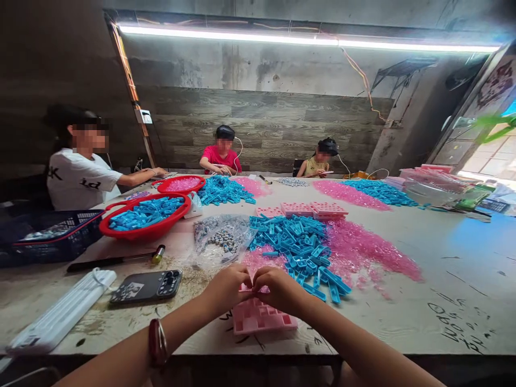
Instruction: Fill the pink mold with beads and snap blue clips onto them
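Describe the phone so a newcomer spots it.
At the near left of the pale table, between the long white case and the left forearm, lies the phone. Unlike the case, it is dark, with camera lenses and a small picture on its back.

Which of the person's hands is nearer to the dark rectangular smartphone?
Left. The left hand is to the right of the dark smartphone; the right hand is farther right, beyond the left.
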A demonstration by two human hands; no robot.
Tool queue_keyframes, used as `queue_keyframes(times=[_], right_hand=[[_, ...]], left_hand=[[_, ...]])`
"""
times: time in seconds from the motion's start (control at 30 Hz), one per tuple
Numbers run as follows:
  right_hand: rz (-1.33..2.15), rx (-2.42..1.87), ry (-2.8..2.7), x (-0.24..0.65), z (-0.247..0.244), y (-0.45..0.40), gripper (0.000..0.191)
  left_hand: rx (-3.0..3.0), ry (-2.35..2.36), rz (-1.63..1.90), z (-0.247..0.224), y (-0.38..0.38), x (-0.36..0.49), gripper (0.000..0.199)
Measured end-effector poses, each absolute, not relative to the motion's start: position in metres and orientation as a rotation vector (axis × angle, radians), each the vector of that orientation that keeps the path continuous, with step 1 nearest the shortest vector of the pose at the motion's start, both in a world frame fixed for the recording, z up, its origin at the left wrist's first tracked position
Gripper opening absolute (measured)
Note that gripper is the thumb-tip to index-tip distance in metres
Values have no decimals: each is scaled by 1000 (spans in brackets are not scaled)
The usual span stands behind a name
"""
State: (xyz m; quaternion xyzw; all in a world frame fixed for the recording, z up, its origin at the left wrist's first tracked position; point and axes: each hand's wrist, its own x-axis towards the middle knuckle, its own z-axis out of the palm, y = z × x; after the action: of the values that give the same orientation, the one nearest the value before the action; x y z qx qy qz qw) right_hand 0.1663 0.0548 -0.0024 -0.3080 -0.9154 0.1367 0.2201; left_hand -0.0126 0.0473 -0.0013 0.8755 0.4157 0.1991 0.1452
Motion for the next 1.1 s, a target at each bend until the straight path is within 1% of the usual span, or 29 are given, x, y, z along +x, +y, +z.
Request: queue_keyframes(times=[0.27,0.5,0.77,0.97,1.1], right_hand=[[338,-905,-2543,163,-2,55,10],[317,-864,-2568,159,-1,58,18],[367,-856,-2576,161,-5,61,12],[332,-943,-2593,162,-5,65,9],[376,-943,-2574,163,-4,66,10]], left_hand=[[2480,1232,494,1,47,-11,6],[2588,994,510,-2,54,-10,12],[2622,852,539,-14,65,-10,22],[2667,825,552,-19,69,-13,18],[2712,841,500,-19,72,-14,17]])
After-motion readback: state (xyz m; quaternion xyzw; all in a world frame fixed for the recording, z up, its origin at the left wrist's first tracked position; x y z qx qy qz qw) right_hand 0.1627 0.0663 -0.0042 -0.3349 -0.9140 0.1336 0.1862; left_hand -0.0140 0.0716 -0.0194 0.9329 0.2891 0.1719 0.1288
